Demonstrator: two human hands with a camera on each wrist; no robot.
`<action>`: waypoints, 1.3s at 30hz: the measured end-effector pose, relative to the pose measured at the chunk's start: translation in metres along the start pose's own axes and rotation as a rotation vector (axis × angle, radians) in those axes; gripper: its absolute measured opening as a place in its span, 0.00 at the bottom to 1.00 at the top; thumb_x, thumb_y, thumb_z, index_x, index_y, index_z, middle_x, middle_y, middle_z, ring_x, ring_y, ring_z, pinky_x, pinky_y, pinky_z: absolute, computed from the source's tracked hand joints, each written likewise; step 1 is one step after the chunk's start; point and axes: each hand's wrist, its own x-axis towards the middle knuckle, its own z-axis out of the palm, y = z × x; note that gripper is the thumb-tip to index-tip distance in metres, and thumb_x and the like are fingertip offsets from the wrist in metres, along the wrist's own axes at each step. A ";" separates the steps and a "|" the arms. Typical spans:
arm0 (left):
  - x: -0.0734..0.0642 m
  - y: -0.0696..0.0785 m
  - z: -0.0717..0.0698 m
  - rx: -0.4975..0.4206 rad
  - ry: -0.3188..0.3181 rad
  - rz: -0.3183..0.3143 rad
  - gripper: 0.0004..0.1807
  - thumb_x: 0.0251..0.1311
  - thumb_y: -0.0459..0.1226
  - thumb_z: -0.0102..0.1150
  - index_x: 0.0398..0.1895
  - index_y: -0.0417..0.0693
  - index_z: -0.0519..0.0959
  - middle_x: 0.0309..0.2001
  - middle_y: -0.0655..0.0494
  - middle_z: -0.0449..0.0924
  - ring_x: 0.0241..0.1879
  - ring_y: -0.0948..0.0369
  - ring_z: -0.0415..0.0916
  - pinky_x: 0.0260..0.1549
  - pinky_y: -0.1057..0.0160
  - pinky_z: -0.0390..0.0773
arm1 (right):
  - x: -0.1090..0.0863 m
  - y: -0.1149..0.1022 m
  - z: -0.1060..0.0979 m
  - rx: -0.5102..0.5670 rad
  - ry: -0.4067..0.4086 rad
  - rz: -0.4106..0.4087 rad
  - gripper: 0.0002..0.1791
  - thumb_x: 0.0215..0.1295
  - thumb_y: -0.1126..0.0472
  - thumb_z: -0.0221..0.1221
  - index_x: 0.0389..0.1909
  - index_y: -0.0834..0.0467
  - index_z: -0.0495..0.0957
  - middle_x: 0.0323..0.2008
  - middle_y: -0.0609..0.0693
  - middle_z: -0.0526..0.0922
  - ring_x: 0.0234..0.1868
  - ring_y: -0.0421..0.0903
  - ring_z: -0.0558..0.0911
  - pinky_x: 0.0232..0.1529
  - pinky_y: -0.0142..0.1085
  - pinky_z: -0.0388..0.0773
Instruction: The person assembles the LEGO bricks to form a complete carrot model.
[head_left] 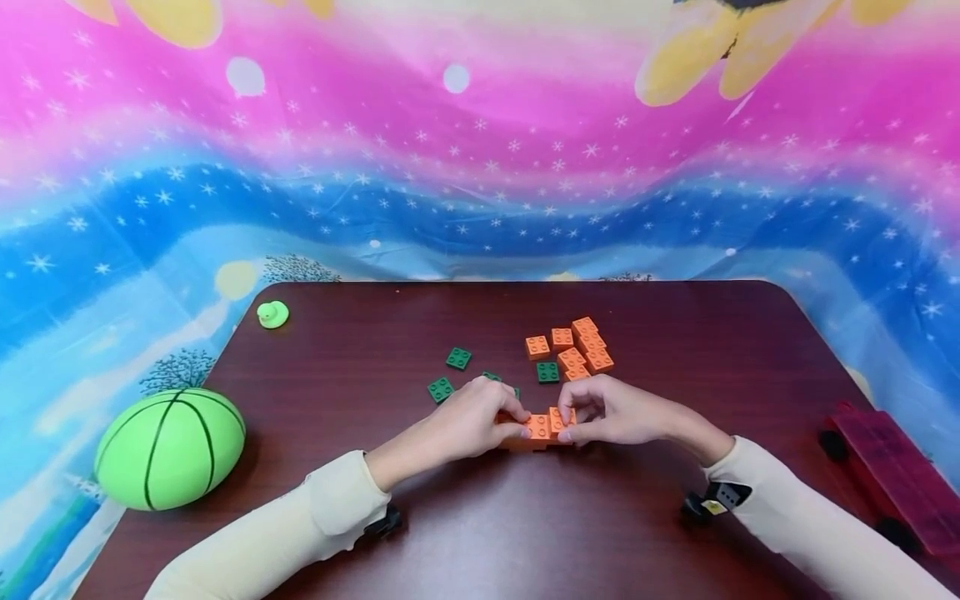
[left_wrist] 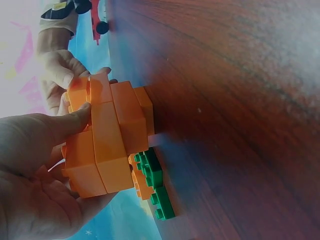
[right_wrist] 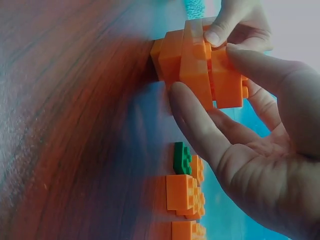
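A stepped stack of orange building bricks (head_left: 537,427) stands on the dark table between the two hands, broader at the top than at its base in the wrist views. My left hand (head_left: 474,419) grips its left end, thumb on the near side of a top brick (left_wrist: 85,165). From the right, my right hand (head_left: 621,410) pinches another orange brick (right_wrist: 226,80) on the top layer. A thin gap shows between that brick and the long brick (right_wrist: 195,67) under it. The right index fingertip touches the stack's side lower down.
Beyond the hands lie loose green bricks (head_left: 458,358) and a cluster of orange bricks (head_left: 597,358). A green ball (head_left: 171,450) sits at the left edge, a small lime toy (head_left: 273,314) at the far left corner. A red toy vehicle (head_left: 900,475) stands at the right.
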 end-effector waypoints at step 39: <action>0.001 -0.002 0.001 -0.014 0.016 0.028 0.07 0.63 0.39 0.71 0.40 0.47 0.92 0.38 0.56 0.89 0.35 0.65 0.84 0.32 0.73 0.79 | -0.009 -0.013 0.026 -0.648 0.309 -0.043 0.16 0.61 0.53 0.74 0.40 0.45 0.74 0.31 0.36 0.80 0.28 0.38 0.76 0.33 0.28 0.72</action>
